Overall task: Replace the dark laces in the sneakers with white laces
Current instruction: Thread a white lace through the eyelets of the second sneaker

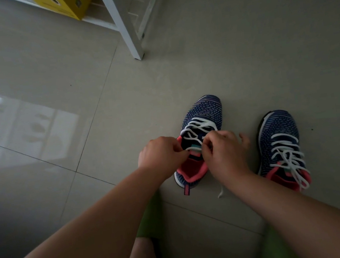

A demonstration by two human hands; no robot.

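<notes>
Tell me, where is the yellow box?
In the head view, the yellow box sits at the top left, on the low shelf of a white rack, far beyond the two sneakers on the floor.

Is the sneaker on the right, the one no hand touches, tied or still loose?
Cannot tell for certain. The right sneaker has its white lace threaded through the eyelets, with loops lying over the pink collar, but no knot is clearly visible.
</notes>
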